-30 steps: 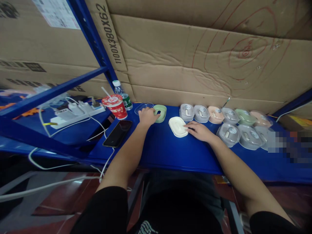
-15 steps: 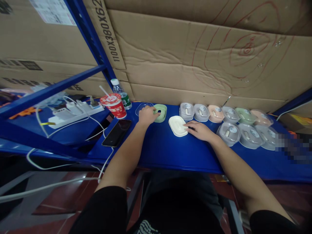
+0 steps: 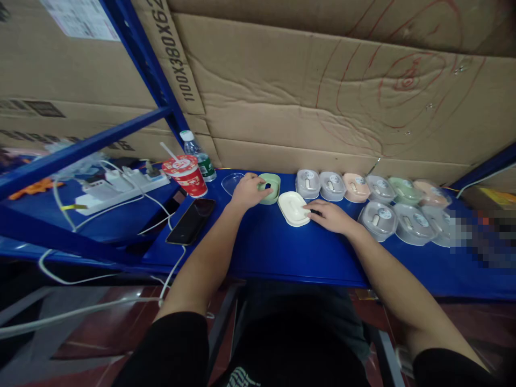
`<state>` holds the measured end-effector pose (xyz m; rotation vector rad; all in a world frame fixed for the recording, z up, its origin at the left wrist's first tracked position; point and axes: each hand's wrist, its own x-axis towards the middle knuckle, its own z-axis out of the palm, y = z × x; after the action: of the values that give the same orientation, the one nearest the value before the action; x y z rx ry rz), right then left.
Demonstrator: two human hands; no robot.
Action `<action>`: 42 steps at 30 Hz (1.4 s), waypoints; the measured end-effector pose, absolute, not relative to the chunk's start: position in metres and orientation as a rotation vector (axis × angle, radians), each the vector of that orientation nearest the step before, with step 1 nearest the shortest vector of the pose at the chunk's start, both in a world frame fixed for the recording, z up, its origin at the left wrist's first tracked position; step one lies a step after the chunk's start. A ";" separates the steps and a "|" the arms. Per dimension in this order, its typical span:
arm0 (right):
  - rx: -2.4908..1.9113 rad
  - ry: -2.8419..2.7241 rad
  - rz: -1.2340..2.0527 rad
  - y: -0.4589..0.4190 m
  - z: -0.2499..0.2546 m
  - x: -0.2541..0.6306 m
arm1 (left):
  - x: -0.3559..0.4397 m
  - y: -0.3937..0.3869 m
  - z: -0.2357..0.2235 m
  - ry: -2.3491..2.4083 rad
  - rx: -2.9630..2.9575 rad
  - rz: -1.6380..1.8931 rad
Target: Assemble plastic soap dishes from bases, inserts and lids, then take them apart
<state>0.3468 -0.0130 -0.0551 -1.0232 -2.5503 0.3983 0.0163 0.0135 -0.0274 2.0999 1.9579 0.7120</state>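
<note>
My left hand (image 3: 249,191) is closed on the left edge of a pale green rounded-square plastic piece (image 3: 274,184) with an opening in its middle. Partly behind that wrist lies a clear rounded plastic cover (image 3: 229,184) on the blue table. My right hand (image 3: 328,215) pinches the right rim of a cream-white rounded shallow plastic piece (image 3: 293,207), thumb and fingers at its edge. The white piece sits just in front and to the right of the green one, very close to it. My left fingertips hide part of the green piece.
Lidded boxes with clear tops (image 3: 378,219), several in grey, peach and green, stand in two rows at right. On the left are a phone (image 3: 191,221), a red paper cup (image 3: 186,177), a water bottle (image 3: 205,161) and a power strip (image 3: 121,191) with cables. Cardboard (image 3: 282,80) walls the back.
My left hand has shifted right with the green piece, away from the clear cover and nearer the white piece. My right hand and the white piece stay almost where they were.
</note>
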 end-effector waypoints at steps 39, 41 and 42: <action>-1.087 -2.550 0.427 -0.012 -0.055 0.346 | 0.020 -0.004 -0.012 2.150 2.219 0.400; -1.113 -2.548 0.435 -0.013 -0.054 0.345 | 0.021 -0.006 -0.012 1.941 2.342 0.389; -1.117 -2.544 0.440 -0.013 -0.053 0.345 | 0.023 -0.008 -0.013 1.838 2.392 0.344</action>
<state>0.3447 -0.0135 -0.0532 -1.1174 -2.5439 0.4396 0.0229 -0.0076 -0.0128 2.3918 1.8379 0.3440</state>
